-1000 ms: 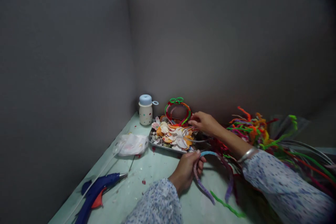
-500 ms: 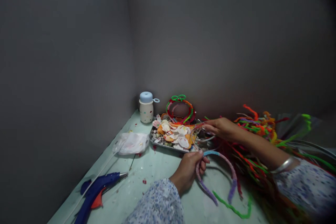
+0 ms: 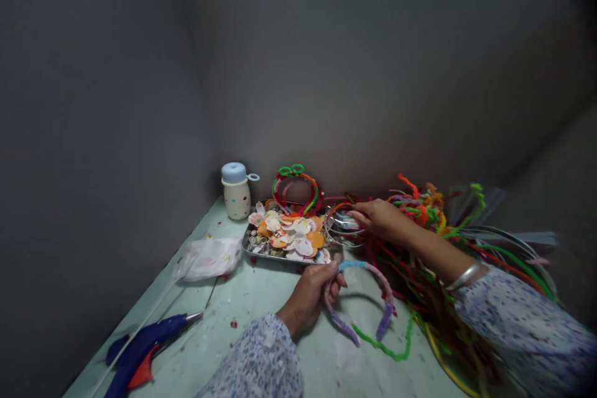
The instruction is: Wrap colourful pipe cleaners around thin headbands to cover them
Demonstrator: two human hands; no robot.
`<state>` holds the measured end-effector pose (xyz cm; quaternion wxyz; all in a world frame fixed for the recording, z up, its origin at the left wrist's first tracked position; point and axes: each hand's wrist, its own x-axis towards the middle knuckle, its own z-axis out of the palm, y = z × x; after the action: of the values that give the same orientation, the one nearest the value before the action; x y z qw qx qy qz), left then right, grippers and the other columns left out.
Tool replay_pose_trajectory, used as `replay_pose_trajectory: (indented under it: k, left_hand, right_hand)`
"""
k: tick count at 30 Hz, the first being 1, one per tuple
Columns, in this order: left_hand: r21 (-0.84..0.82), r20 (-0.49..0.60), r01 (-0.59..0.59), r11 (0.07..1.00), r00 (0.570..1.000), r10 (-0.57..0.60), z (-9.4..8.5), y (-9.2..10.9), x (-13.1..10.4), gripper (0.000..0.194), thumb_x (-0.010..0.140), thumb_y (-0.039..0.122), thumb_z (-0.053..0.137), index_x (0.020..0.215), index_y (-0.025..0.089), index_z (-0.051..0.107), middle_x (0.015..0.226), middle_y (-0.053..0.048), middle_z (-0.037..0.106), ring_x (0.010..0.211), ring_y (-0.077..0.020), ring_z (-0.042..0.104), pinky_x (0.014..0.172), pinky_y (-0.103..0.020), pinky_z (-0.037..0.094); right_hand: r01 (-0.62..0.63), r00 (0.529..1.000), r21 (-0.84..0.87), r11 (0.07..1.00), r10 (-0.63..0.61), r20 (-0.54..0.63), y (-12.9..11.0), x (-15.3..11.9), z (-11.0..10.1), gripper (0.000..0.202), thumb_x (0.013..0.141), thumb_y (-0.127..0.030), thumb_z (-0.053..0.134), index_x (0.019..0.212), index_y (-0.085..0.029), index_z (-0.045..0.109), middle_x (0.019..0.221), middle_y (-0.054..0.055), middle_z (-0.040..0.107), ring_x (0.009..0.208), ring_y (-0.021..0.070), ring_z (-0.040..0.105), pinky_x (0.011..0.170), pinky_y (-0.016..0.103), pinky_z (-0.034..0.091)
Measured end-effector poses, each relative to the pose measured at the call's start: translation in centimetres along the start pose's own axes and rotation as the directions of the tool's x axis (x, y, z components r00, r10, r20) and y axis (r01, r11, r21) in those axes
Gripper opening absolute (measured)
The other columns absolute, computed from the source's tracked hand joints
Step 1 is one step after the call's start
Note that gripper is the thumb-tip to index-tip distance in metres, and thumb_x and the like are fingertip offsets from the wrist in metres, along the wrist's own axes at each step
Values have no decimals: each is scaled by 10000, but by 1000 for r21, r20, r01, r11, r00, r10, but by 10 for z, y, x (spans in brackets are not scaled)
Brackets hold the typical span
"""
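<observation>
My left hand [image 3: 311, 292] is closed around one side of a headband [image 3: 387, 295] wrapped in fuzzy blue, pink and purple pipe cleaner, its ends pointing down towards me. Close to those ends, a bent green pipe cleaner [image 3: 396, 356] lies on the table. Farther back, my right hand [image 3: 377, 217] is closed with fingertips pinched at some thin, pale headband hoops [image 3: 330, 235], beside the tray's right end. Orange and red show along the upper part of these hoops. The exact grip is partly hidden by the fingers.
A metal tray [image 3: 268, 256] holds petal-like pieces; decorated headbands [image 3: 305, 181] stand at its back. Left are a lidded bottle [image 3: 237, 199], a plastic bag [image 3: 209, 258] and a blue glue gun [image 3: 152, 337] with a cord. A pipe-cleaner heap [image 3: 429, 286] spreads right, before grey walls.
The view has swung right, so everything sits farther left. My right hand and the pale hoops have shifted slightly right relative to the tray. My left hand still grips the wrapped headband.
</observation>
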<state>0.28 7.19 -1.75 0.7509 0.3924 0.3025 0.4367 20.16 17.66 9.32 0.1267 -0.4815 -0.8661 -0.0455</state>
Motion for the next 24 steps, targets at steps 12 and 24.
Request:
replay_pose_trajectory:
  k: [12,24]
  left_hand:
    - [-212,7,41,976,999,-41,3,2,2,327,817,387,628,673,94,609,476,26,463,416,-39,387,429,-165,271]
    - [-346,149,-51,937,983,109,40,61,-21,228,863,328,590,816,105,586,516,75,334,428,-34,315,428,-157,274]
  right_hand:
    - [-132,976,368,920,187,-116,-57,-99,-16,255,886,-352,510,1025,-208,668,988,75,692,882,210,632,771,310,467]
    - [-308,937,565,765,348,41,-48,-142,-28,332,894,-383,429,947,-194,696,816,36,699,724,185,604,647,271,440]
